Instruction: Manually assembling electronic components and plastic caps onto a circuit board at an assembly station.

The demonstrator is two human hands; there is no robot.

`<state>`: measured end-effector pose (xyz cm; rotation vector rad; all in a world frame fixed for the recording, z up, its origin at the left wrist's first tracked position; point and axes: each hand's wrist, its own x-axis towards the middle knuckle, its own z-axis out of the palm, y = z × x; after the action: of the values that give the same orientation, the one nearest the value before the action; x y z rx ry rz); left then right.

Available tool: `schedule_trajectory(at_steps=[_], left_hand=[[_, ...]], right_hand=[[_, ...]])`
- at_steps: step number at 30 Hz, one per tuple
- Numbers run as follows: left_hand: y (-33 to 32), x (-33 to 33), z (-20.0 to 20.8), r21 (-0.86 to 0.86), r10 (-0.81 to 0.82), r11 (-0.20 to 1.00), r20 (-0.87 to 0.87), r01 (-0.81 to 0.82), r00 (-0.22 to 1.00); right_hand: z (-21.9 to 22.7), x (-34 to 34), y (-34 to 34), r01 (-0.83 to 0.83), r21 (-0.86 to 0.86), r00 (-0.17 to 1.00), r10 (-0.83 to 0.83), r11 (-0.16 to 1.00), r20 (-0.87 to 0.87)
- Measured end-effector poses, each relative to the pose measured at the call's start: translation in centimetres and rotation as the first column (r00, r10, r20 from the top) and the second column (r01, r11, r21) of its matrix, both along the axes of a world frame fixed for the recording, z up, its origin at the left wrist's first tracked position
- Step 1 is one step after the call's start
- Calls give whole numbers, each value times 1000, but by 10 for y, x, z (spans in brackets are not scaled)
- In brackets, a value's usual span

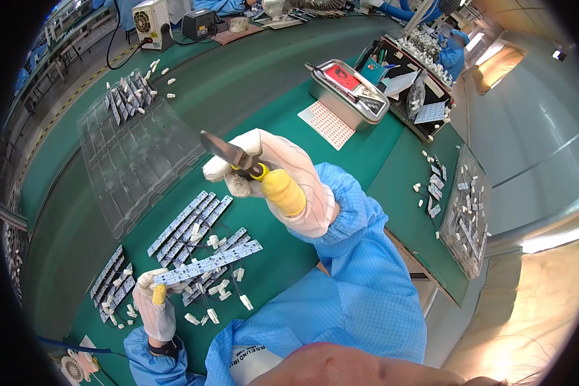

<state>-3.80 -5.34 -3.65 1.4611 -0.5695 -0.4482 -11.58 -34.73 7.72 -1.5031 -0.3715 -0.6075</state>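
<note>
My right hand (302, 186), in a white glove with a yellow thumb cover, is closed around a pair of cutters (224, 149) with dark jaws and yellow on the handles. The cutters are raised above the bench, jaws pointing left. Lower left, my gloved left hand (156, 309) pinches one end of a long narrow circuit board strip (209, 262). Beneath and beyond it lie more board strips (190, 222), with thin dark wires and white connectors (219, 291) among them. Another group of strips (112, 283) rests just left of my left hand.
A clear plastic tray (138, 170) holds boards at the far left. A metal box (350, 96) with pens stands by a red-dotted sheet (327, 124). On the right sits another tray (466, 219) with small boards. Co-workers in blue appear at the back; a small fan (74, 368) is lower left.
</note>
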Motion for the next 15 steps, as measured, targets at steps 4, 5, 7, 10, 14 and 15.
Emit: schedule_trajectory(at_steps=[4, 5, 7, 10, 14, 15], left_hand=[[-1, 0, 1, -26, 1, 1000, -19, -2, 1000], [0, 0, 0, -36, 0, 999, -11, 0, 1000], [3, 0, -1, -47, 8, 999, -41, -10, 999], [2, -3, 2, -41, 7, 999, -31, -8, 999], [2, -2, 1, -47, -5, 999, -19, 4, 1000], [1, -3, 2, -48, -6, 999, -22, 5, 1000]], right_hand=[[-17, 7, -1, -62, 51, 977, 71, 997, -203], [-25, 12, -2, -66, 30, 970, 71, 997, -234], [-40, 21, -2, -52, -44, 974, 41, 998, -224], [-60, 26, -5, -52, -120, 964, 19, 991, -264], [-73, 26, 0, -61, -53, 958, 43, 997, -284], [-72, 24, 0, -59, -49, 969, 45, 997, -242]])
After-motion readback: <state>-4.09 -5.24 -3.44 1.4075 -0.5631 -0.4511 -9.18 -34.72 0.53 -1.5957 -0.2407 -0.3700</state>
